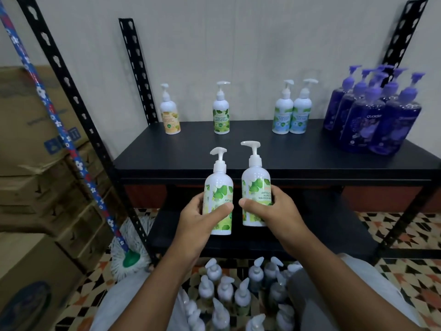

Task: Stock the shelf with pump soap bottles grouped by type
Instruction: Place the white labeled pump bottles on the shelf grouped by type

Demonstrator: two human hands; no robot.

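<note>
Head view: my left hand (pixel 199 217) and right hand (pixel 270 211) each grip an upright green bottle (pixel 218 185); the shelved match (pixel 221 115) stands straight ahead, by the shelf (pixel 274 154) back edge.

Bottle count
Three green-label bottles (pixel 219 185), two gripped, one beyond; two blue-label bottles (pixel 282 115); one orange-label bottle (pixel 170 118); purple bottles (pixel 362 125) overlap.

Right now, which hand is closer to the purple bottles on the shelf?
Right. The right hand is below and left of the purple bottles; the left hand lies farther left.
</note>
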